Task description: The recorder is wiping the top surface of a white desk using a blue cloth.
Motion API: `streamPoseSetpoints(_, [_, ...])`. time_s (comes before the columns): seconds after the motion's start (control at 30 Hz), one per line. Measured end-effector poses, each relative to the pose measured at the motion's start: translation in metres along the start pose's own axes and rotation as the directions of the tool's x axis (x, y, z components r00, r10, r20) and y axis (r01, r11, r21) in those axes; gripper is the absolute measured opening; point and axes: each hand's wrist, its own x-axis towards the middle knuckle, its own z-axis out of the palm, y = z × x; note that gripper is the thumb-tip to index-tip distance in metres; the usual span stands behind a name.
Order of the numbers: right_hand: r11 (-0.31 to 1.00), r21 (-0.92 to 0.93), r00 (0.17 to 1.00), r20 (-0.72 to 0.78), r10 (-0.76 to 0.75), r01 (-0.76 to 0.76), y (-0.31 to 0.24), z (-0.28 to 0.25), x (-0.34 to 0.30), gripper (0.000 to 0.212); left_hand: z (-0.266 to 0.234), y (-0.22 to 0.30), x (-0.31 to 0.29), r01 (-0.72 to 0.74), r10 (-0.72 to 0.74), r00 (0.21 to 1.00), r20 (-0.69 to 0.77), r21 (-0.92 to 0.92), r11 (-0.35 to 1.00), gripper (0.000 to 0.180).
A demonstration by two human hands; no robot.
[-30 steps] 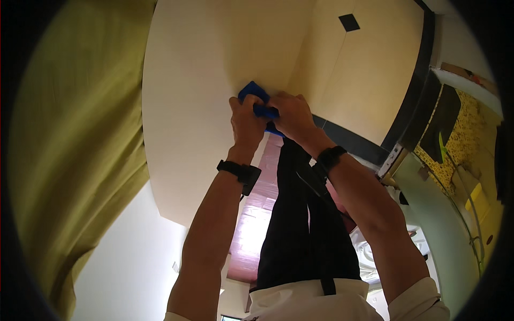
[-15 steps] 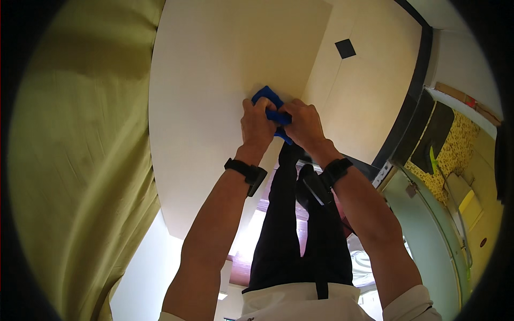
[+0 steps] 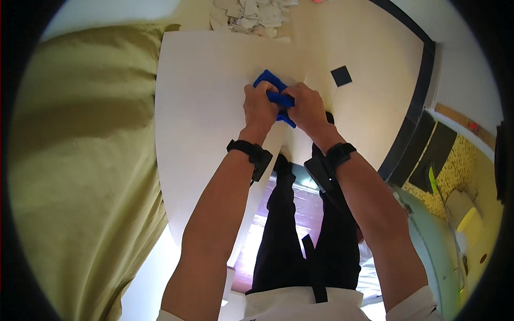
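Note:
Between my two hands is a folded blue cloth [image 3: 272, 80], its lower corner hanging below the fingers. My left hand [image 3: 260, 107] grips its left part with curled fingers. On the other side my right hand [image 3: 308, 107] pinches the right part. Both hands are in front of a long white panel [image 3: 203, 134], near its right edge; whether the cloth touches it I cannot tell. A black band with a small box sits on each wrist.
Olive-green fabric [image 3: 85, 134] drapes along the panel's left side. Broken pale pieces [image 3: 251, 16] lie in a heap past its far end. The beige tiled floor [image 3: 385, 59] has a black diamond inlay [image 3: 341, 76] and a dark border. A pale green door [image 3: 428, 241] stands at the right.
The view has shifted, bringing the panel's far end and the broken pieces in. My legs have stepped, with the feet now apart. Both hands still hold the cloth.

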Motion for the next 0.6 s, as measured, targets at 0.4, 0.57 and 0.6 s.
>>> streamPoseSetpoints(0.4, [0.999,-0.032,0.991,0.130,-0.033,0.037,0.029,-0.035,0.085,0.034,0.009,0.038,0.070,0.109,-0.118,0.991,-0.062,-0.134,0.985,0.030])
streamPoseSetpoints(0.57, [0.978,-0.186,0.995,0.065,-0.081,0.092,0.049,-0.049,0.104,0.040,0.032,0.049,0.079,-0.090,0.022,0.960,-0.279,-0.231,0.969,0.040])
streamPoseSetpoints(0.6, [0.972,-0.201,0.991,0.071,-0.113,0.126,0.048,-0.052,0.104,0.038,0.032,0.055,0.076,-0.080,0.005,0.956,-0.292,-0.247,0.966,0.040])
